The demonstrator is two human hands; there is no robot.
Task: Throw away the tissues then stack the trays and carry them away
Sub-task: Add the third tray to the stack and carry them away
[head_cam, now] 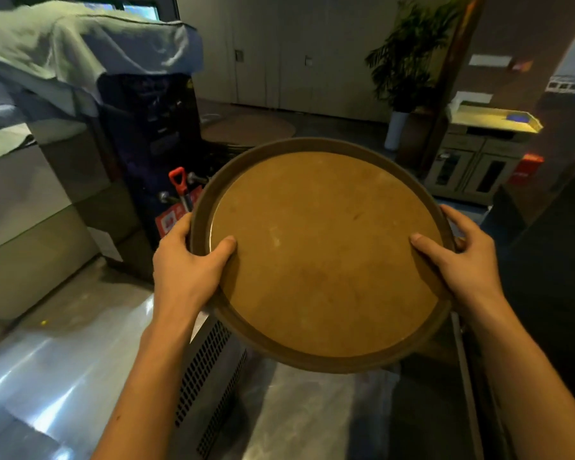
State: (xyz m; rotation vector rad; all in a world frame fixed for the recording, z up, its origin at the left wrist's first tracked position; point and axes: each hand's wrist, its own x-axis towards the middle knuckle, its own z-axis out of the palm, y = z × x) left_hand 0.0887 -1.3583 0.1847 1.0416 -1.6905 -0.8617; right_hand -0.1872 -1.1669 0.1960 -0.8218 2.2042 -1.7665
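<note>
So the round tray (326, 254) is up in the air, held out in front over the steel table (57, 370), clear of it. Left hand (186, 270) and right hand (462, 260) are each clamped on opposite sides of the rim, thumbs inside. It's round, so no long axis, and both hands look equally near; can't tell if there's a second tray underneath.

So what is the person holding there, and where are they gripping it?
A round brown tray, gripped at its rim on opposite sides: left hand and right hand, thumbs lying on the top surface.

Steel counter (63, 376) near; potted plant (402, 61), pale cabinet doors (279, 51) behind
</note>
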